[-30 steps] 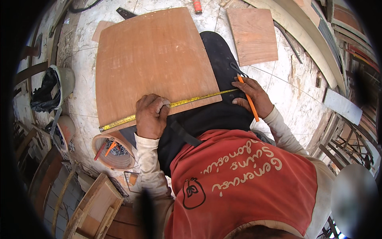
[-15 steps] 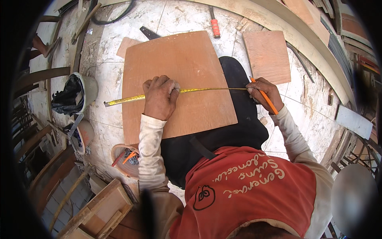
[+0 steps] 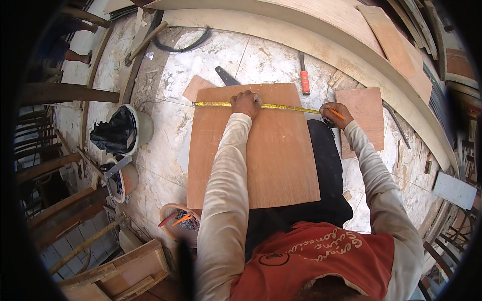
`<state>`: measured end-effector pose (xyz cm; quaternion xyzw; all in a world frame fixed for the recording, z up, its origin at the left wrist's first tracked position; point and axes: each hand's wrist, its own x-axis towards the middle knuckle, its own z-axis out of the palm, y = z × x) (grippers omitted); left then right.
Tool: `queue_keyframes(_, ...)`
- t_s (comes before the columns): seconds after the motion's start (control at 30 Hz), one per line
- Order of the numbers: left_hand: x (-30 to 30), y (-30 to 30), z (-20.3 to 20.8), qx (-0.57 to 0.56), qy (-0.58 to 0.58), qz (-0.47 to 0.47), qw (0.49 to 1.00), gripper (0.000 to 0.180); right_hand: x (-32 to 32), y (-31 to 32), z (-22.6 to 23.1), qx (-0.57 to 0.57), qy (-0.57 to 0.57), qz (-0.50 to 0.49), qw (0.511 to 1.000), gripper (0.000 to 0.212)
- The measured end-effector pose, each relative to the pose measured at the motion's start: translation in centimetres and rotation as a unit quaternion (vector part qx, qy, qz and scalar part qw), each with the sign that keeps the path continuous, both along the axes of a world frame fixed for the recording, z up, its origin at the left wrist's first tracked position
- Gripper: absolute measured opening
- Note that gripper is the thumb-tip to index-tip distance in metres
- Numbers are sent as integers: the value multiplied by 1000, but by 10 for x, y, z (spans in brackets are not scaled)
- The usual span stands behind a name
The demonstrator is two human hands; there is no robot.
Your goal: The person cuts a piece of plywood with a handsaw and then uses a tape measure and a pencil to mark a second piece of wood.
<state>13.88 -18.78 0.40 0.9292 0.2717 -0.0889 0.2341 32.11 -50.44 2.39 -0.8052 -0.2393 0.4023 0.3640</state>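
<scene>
A large square plywood panel (image 3: 271,165) lies across my legs. Near its far edge a yellow tape measure blade (image 3: 288,107) is stretched sideways, its hooked end close to the panel's left edge. My left hand (image 3: 245,104) is closed on the blade and rests against the wood. Just beyond the right edge, my right hand (image 3: 342,109) grips the tape measure's case, mostly hidden by the fingers. An orange pencil (image 3: 337,115) is also held in that hand.
Beyond the panel lie a dark flat tool (image 3: 227,77) and a red-handled tool (image 3: 305,83). A smaller plywood piece (image 3: 364,113) is at right. Left stand a bucket with black plastic (image 3: 145,128), another bucket (image 3: 130,178) and a tub of nails (image 3: 173,206). Long boards (image 3: 301,37) border the far side.
Both hands have reached farther away with the tape measure, from mid-panel to near its far edge. The hooked end now sits near the left edge instead of sticking out past it.
</scene>
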Motion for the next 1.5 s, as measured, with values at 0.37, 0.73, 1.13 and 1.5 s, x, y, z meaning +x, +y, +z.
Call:
queue_keyframes(0.37, 12, 5, -29, -15, 4, 14, 1000, 8, 26, 18, -28, -56, -45, 66, 995, 36)
queue_keyframes(0.73, 9, 10, -33, -15, -26, 17, 999, 9, 29, 19, -46, -8, -25, 8, 1000, 33)
queue_keyframes(1.13, 7, 13, -45, 11, -67, -4, 998, 9, 34, 11, -60, -8, -82, 21, 996, 32)
queue_keyframes(1.5, 9, 12, -47, 16, -81, -25, 996, 11, 9, 9, -69, 22, -275, 4, 961, 18)
